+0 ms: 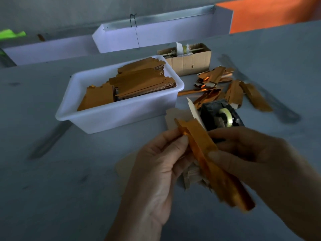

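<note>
One gold strip (205,153) is held above the table (52,188) by two hands: its far end is pinched between thumb and fingers of the left hand (156,171), and its middle is gripped by the curled right hand (257,162). Its long axis is seen running from far-left to near-right. Beyond are noted one tape dispenser (220,115), one white tub (104,122) of stacked strips (139,82), one loose heap (234,92) and one cardboard box (191,64)

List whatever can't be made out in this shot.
Head view:
- Gold carton blank: lower end motion-blurred.
- Card stack: mostly hidden by left hand and the blank.
- Tape dispenser: front covered by right hand.
- Cardboard box: contents too small.
</note>
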The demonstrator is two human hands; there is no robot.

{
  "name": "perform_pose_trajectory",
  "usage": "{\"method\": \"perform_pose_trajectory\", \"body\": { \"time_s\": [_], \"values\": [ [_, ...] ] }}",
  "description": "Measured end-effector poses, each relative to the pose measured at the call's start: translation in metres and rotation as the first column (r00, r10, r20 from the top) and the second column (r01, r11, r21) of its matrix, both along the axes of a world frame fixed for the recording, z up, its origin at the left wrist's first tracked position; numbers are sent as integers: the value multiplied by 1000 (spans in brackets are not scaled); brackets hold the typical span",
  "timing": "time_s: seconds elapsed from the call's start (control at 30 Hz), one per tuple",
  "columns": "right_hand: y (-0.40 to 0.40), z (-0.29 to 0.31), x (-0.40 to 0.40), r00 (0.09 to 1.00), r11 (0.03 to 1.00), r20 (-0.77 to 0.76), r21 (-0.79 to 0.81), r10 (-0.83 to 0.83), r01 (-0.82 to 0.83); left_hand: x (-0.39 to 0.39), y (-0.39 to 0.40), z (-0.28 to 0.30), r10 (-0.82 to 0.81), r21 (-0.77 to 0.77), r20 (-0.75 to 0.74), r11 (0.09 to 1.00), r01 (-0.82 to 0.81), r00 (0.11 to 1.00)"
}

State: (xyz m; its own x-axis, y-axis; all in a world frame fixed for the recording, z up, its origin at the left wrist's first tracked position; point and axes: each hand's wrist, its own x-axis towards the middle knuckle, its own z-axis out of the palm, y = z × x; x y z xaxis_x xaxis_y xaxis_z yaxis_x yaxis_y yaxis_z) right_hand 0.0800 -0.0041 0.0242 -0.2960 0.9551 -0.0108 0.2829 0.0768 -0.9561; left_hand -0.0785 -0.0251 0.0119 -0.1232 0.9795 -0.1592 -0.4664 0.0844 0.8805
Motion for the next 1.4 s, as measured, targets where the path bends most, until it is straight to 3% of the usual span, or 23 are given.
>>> {"method": "perform_pose_trajectory", "body": {
  "time_s": [0.1, 0.17, 0.23, 0.33, 0.43, 0.47, 0.57, 0.63, 0.7, 0.8, 0.87, 0.93, 1.07, 1.17, 1.27, 1.4],
  "values": [
    [-4, 5, -8, 991, 990, -92, -90, 97, -106, 0, 0, 2, 3, 49, -55, 999, 0, 998],
    [4, 9, -7, 989, 995, -137, -80, 51, -63, -3, -2, 0, 36, 61, -112, 998, -29, 993],
    [21, 13, -1, 986, 998, -162, -58, -41, 32, -9, -3, -11, 139, 46, -339, 990, -132, 930],
    [53, 15, 12, 970, 991, -208, 0, -128, 131, -14, -7, -33, 202, 83, -763, 973, -217, 614],
    [89, 11, 17, 931, 981, -311, -84, -193, 176, -10, -10, -44, 203, 166, -928, 976, -142, 311],
    [102, 10, 18, 906, 967, -338, -115, -255, 229, -6, -11, -49, 170, 156, -960, 985, -78, 222],
    [139, 9, 23, 832, 913, -375, -194, -408, 360, 5, -16, -59, -66, -69, -996, 996, 55, -52],
    [152, 8, 29, 825, 891, -342, -232, -450, 389, 3, -20, -59, -92, -92, -996, 992, 87, -7],
    [153, 6, 40, 856, 880, -208, -147, -474, 452, -9, -22, -58, -49, -50, -999, 995, 91, -11],
    [132, 14, 41, 863, 860, -52, 63, -503, 506, -24, -24, -62, 74, 66, -968, 997, 44, -238],
    [108, 20, 36, 853, 846, -116, 113, -509, 520, -30, -26, -60, 15, -3, -953, 998, 58, -304],
    [83, 22, 32, 880, 848, -79, 239, -468, 473, -36, -31, -60, -16, -47, -933, 996, 78, -360],
    [29, 19, 17, 942, 862, 67, 428, -330, 272, -43, -30, -53, -43, -66, -906, 997, 40, -422],
    [-2, 10, 2, 972, 866, 130, 488, -197, 110, -47, -24, -46, -170, -148, -940, 985, -94, -295],
    [-18, -2, -5, 965, 868, 211, 496, -154, 30, -55, -20, -50, -101, -72, -983, 980, -183, -154],
    [-31, -14, -16, 970, 907, 223, 420, -98, -5, -51, -15, -46, -69, -46, -992, 977, -208, -104]
  ]
}}
